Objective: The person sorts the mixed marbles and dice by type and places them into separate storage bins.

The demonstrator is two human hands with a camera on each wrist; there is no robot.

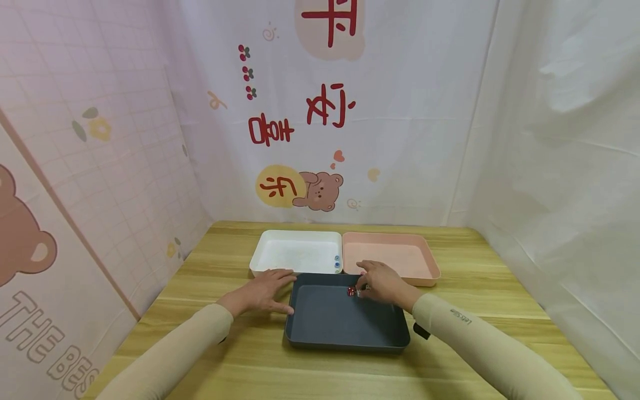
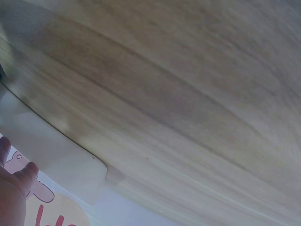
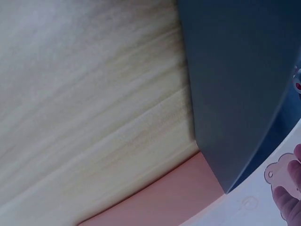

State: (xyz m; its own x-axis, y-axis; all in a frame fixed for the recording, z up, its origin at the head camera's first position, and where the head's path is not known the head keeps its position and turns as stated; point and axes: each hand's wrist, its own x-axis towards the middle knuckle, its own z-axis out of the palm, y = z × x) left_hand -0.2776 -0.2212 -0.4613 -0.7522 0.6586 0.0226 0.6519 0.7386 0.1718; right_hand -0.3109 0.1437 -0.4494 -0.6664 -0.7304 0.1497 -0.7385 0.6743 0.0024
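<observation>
A dark grey tray (image 1: 350, 325) lies at the front of the table. My left hand (image 1: 262, 290) is at its left rim, fingers spread, with the thumb touching the edge. My right hand (image 1: 382, 282) reaches over the tray's far right part. Its thumb and index finger pinch a small pale die, mostly hidden by the fingertips. Right beside those fingertips is a red die (image 1: 351, 291). Past the hand, a bit of another red die (image 1: 363, 273) shows. In the right wrist view a pale die with a red dot (image 3: 297, 84) appears at the frame's edge.
Behind the dark tray stand a white tray (image 1: 297, 250) on the left and a pink tray (image 1: 395, 253) on the right, side by side. Small blue dice (image 1: 337, 264) lie at the white tray's right end. Printed cloth (image 1: 400, 111) hangs around the wooden table (image 1: 480, 278).
</observation>
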